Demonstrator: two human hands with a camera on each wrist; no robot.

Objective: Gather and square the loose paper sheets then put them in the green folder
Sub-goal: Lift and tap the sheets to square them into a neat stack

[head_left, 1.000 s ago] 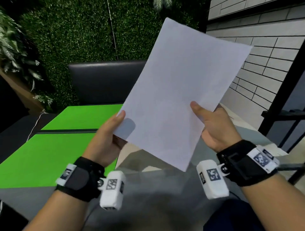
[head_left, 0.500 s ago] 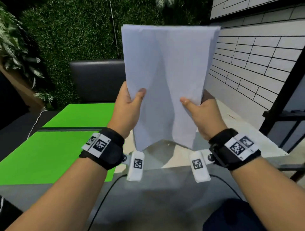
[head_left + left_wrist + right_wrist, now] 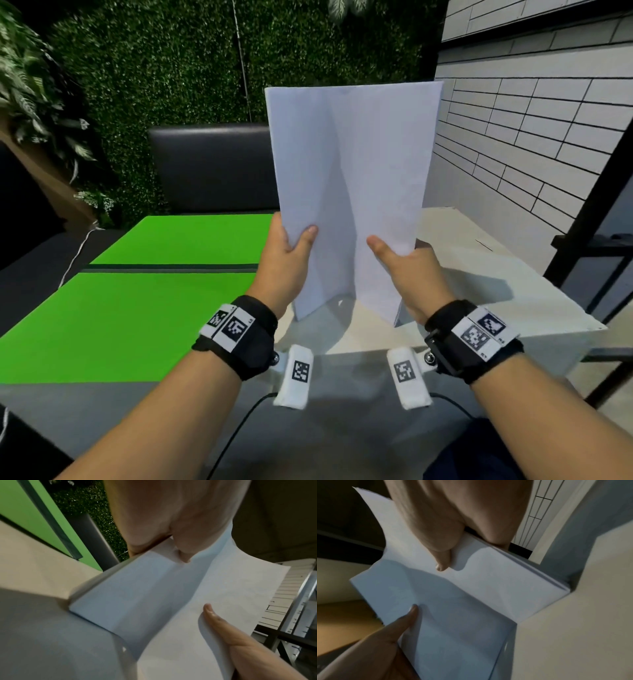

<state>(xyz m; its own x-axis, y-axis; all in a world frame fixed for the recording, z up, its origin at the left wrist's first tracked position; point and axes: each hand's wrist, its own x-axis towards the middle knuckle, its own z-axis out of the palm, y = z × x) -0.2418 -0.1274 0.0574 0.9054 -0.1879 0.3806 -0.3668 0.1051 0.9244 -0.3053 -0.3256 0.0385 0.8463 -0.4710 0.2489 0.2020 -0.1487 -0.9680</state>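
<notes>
**Paper stack held upright over the table**

Head view: the paper sheets [image 3: 352, 192] stand upright, bowed inward down the middle. The left hand [image 3: 286, 260] grips their left edge, the right hand [image 3: 407, 270] their right edge, thumbs on the near face. The open green folder [image 3: 137, 308] lies to the left on the table [image 3: 496, 294].

Left wrist view: thumb and fingers clamp the sheets' edge.

Right wrist view: the thumb presses the stack, whose bottom edge sits at the tabletop.

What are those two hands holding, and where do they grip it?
A stack of white paper sheets, upright. The left hand grips its lower left edge, the right hand its lower right edge.
</notes>
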